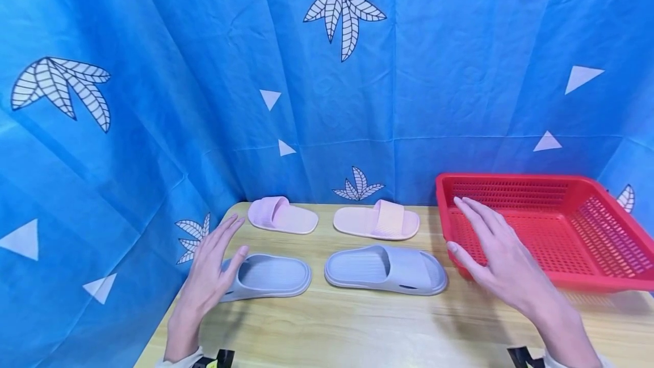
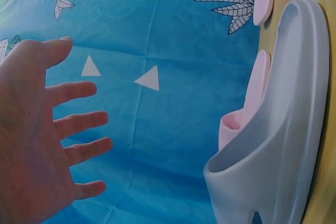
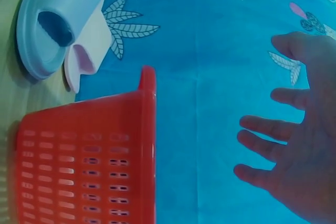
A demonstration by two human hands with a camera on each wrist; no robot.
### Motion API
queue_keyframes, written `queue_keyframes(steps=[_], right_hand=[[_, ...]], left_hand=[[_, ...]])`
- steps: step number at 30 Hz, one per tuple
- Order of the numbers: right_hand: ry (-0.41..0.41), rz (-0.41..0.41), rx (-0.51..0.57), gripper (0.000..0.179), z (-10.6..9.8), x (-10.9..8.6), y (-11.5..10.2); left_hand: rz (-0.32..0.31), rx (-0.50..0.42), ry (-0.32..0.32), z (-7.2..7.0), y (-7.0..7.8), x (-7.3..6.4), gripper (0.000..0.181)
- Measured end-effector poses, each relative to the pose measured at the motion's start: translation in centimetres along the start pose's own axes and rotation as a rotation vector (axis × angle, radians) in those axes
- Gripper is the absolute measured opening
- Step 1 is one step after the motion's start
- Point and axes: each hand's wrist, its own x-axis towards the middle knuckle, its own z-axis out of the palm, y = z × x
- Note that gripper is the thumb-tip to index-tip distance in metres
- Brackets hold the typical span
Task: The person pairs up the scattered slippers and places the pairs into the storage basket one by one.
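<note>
Two grey slippers lie on the wooden table. My left hand hovers over the left grey slipper, hiding part of its strap; in the left wrist view its fingers are spread and hold nothing. The right grey slipper lies to the left of my right hand. That hand is held in the air by the near left corner of the red basket, fingers extended and nothing in them. Behind the grey pair lie a left pink slipper and a right pink slipper.
The red basket has perforated walls and stands on the table's right side. A blue curtain with leaf and triangle prints hangs behind and to the left of the table. Bare wood shows in front of the grey slippers.
</note>
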Motion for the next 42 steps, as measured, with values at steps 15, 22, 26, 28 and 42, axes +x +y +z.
queue_keyframes(steps=[15,22,26,28,42], right_hand=[[-0.023,-0.026,-0.005,0.09,1.2,0.0,-0.5],[-0.034,-0.038,-0.008,0.089,1.8,0.0,-0.8],[-0.035,-0.05,-0.011,0.09,2.1,0.0,-0.9],[-0.038,-0.057,-0.012,0.09,2.3,-0.1,-0.9],[-0.044,-0.079,-0.03,0.089,3.4,-0.4,-0.8]], left_hand=[[-0.054,0.033,-0.032,-0.1,-0.4,-0.9,0.058],[-0.053,0.036,-0.035,0.2,-0.9,-1.4,0.056],[-0.053,0.036,-0.036,0.3,-1.1,-1.7,0.056],[-0.054,0.037,-0.037,0.3,-1.1,-1.8,0.056],[-0.056,0.038,-0.037,0.7,-1.6,-2.6,0.057]])
